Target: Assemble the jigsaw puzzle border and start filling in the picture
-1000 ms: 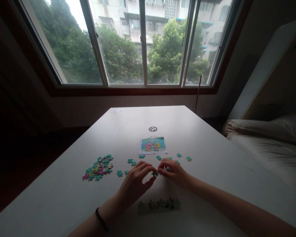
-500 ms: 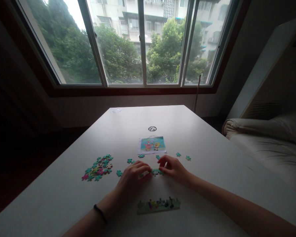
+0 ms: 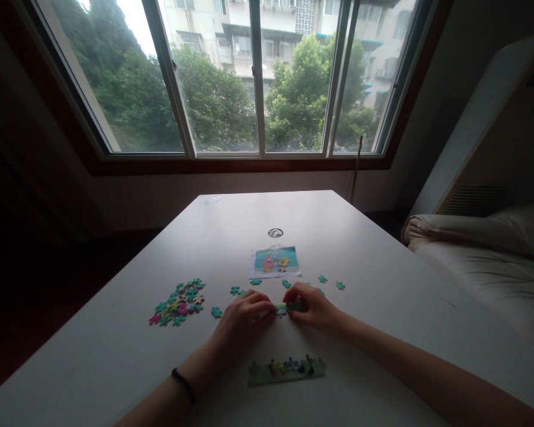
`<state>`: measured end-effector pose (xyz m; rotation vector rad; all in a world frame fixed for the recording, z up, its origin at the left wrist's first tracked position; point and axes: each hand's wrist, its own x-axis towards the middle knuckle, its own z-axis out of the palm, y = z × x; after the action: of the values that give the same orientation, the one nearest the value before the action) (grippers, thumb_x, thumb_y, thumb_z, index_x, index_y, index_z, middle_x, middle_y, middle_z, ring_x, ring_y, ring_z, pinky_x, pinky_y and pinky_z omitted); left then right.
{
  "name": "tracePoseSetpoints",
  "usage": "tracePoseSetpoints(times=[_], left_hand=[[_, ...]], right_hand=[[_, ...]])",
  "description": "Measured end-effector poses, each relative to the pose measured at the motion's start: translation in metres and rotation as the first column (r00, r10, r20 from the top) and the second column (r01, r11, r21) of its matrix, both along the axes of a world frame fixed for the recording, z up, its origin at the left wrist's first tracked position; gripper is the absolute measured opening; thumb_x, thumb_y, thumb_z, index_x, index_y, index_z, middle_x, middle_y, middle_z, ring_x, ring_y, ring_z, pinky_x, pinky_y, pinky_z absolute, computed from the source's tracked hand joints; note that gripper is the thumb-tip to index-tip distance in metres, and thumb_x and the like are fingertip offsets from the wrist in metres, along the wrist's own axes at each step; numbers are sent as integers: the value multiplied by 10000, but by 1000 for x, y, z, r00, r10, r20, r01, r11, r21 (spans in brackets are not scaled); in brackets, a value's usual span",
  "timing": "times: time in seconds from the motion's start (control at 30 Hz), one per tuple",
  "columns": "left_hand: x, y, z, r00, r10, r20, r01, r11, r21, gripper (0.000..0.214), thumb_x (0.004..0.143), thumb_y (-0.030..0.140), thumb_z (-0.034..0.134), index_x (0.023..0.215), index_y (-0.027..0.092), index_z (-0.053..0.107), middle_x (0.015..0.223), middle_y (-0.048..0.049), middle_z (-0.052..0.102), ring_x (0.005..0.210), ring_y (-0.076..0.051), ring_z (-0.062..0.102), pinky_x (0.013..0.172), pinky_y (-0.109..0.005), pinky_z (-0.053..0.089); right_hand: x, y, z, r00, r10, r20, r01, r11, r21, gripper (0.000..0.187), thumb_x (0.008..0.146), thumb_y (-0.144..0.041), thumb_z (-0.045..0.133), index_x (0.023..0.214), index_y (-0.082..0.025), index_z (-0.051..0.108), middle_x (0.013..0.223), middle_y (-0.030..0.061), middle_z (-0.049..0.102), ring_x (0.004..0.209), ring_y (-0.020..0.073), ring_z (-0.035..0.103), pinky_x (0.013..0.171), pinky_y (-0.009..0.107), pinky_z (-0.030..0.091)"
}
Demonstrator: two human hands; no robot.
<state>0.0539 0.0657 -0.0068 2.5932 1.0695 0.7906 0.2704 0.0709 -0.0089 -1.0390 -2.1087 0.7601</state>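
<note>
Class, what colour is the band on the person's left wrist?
Black; it shows best in the head view.

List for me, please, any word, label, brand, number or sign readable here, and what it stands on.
No text can be read anywhere.
Rectangular blue paper picture with cartoon figures: no lettering discernible.
Flat green interlocked puzzle strip: no lettering discernible.
Round black-and-white spot on the white table: too small to tell.

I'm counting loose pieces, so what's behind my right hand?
Just past your right hand, edges of teal puzzle pieces peek out on the white table. The rest of those pieces is covered, so whether more lie there can't be seen.
</note>
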Motion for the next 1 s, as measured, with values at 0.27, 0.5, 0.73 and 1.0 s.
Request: tracePoseSetpoints(times=[0.27,0.5,0.73,1.0], left_hand=[[1,3,-1,999,-40,13,39,999,14,120,821,153,581,857,233,662,885,-18,632,836,-155,573,723,-255,476],[5,-2,4,996,-67,-60,75,986,148,160,846,135,527,898,224,650,902,-31,632,831,-162,564,713,-282,494],[7,-6,5,990,-84,-113,103,980,171,191,886,135,456,950,203,623,907,-42,625,847,-177,551,716,-309,502],[9,-7,6,986,-83,-147,103,986,131,241,905,138,420,1039,222,602,957,-50,617,888,-187,542,759,-331,495]], right_hand=[[-1,2,1,1000,6,5,-6,1000,10,197,654,-58,585,819,-165,595,790,13,585,701,125,507,617,224,390],[-1,1,0,1000,-1,6,1,1000,15,221,639,-35,576,819,-163,594,794,13,586,711,128,510,626,227,394],[-2,0,3,1000,-4,6,4,1000,24,214,644,-40,572,812,-170,593,788,11,587,708,129,514,628,228,400],[-1,1,0,1000,-26,2,26,999,26,187,665,-66,580,814,-176,596,794,14,596,719,136,524,638,237,411]])
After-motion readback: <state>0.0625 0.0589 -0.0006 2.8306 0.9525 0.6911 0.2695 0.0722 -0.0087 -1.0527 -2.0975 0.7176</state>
